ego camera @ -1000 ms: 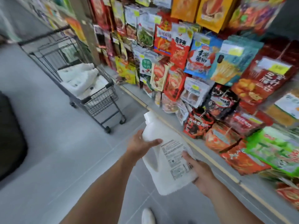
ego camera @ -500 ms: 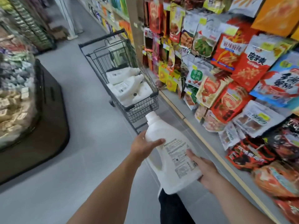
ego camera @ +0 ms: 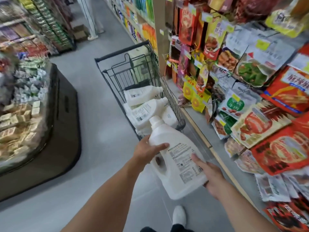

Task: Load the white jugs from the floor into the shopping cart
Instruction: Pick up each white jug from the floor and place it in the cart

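Just short of shopping cart [ego camera: 142,84]: white jug [ego camera: 177,158] carried two-handed, left hand [ego camera: 147,150] clasping shoulder, right hand [ego camera: 210,176] cupping base, likely for weight.

A white jug [ego camera: 175,158] with a label of fine black print is held near a black wire shopping cart [ego camera: 133,77] carrying more white jugs [ego camera: 143,104]. Red, orange, yellow and green snack packets [ego camera: 267,101] crowd the right-hand shelf; a dark brown display bin [ego camera: 63,118] stands left on the pale grey floor [ego camera: 100,134], a white shoe [ego camera: 179,215] nearest.
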A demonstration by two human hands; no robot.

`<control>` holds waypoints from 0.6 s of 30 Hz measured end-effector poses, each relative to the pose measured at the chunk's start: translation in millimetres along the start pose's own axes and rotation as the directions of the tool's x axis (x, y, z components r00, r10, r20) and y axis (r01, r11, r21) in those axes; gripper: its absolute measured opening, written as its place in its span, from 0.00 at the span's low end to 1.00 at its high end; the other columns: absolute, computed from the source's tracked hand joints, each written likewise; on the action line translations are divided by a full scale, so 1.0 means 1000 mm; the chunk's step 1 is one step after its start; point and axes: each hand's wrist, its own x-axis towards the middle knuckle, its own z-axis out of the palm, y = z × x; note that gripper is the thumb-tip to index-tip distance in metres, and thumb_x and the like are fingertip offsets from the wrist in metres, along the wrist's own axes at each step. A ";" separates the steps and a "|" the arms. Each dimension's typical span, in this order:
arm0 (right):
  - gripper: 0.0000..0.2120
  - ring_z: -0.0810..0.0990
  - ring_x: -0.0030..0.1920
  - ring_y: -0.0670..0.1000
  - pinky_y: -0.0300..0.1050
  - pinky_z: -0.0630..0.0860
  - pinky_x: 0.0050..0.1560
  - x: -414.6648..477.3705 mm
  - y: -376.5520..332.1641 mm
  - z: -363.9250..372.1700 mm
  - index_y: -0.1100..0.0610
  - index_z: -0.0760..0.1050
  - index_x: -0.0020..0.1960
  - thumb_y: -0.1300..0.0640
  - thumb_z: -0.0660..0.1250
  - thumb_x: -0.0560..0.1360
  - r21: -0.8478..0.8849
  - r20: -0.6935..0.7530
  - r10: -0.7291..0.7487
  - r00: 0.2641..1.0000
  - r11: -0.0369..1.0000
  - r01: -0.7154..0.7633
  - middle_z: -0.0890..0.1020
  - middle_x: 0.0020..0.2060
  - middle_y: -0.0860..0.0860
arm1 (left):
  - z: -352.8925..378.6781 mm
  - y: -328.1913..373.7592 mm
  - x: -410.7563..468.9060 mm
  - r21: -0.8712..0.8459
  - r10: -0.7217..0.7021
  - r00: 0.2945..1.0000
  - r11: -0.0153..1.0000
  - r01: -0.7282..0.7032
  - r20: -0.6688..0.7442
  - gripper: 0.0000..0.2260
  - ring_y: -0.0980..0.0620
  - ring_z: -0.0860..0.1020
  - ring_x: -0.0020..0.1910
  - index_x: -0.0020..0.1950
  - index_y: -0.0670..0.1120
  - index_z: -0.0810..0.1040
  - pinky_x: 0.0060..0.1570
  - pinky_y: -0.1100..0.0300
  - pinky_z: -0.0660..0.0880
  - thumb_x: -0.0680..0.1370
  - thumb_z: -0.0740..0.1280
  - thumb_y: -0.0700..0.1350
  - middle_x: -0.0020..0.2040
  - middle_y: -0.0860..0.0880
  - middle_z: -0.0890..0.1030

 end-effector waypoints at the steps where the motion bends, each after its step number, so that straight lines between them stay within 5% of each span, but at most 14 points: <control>1: 0.41 0.91 0.56 0.65 0.71 0.83 0.65 0.011 -0.012 0.007 0.62 0.85 0.63 0.42 0.88 0.58 -0.004 -0.004 0.001 1.000 1.000 -0.001 0.91 0.53 0.61 | -0.004 0.008 0.012 -0.010 -0.008 1.000 1.000 0.008 -0.006 0.35 0.49 0.88 0.50 0.66 0.58 0.78 0.47 0.40 0.88 0.62 0.86 0.62 0.56 0.52 0.86; 7: 0.30 0.91 0.53 0.61 0.65 0.85 0.63 0.065 -0.077 0.048 0.61 0.86 0.60 0.45 0.87 0.65 -0.080 -0.032 -0.028 0.999 0.996 0.026 0.92 0.49 0.58 | -0.027 0.043 0.080 -0.124 -0.041 0.999 0.992 0.039 -0.015 0.38 0.44 0.89 0.50 0.66 0.58 0.80 0.43 0.34 0.86 0.58 0.87 0.61 0.55 0.50 0.88; 13: 0.44 0.92 0.51 0.61 0.65 0.87 0.60 0.136 -0.124 0.092 0.60 0.85 0.61 0.38 0.91 0.52 -0.162 -0.067 0.000 0.998 0.987 -0.011 0.92 0.49 0.58 | -0.055 0.054 0.166 -0.242 -0.156 0.987 0.957 0.158 0.026 0.50 0.39 0.87 0.55 0.75 0.54 0.72 0.45 0.34 0.86 0.57 0.89 0.61 0.62 0.45 0.85; 18: 0.43 0.92 0.52 0.60 0.64 0.86 0.64 0.187 -0.163 0.149 0.59 0.86 0.61 0.40 0.90 0.52 -0.180 -0.109 0.021 0.994 0.983 -0.040 0.92 0.50 0.58 | -0.093 0.076 0.246 -0.254 -0.201 0.973 0.941 0.224 0.113 0.39 0.42 0.86 0.52 0.71 0.51 0.70 0.43 0.43 0.87 0.66 0.87 0.55 0.59 0.45 0.84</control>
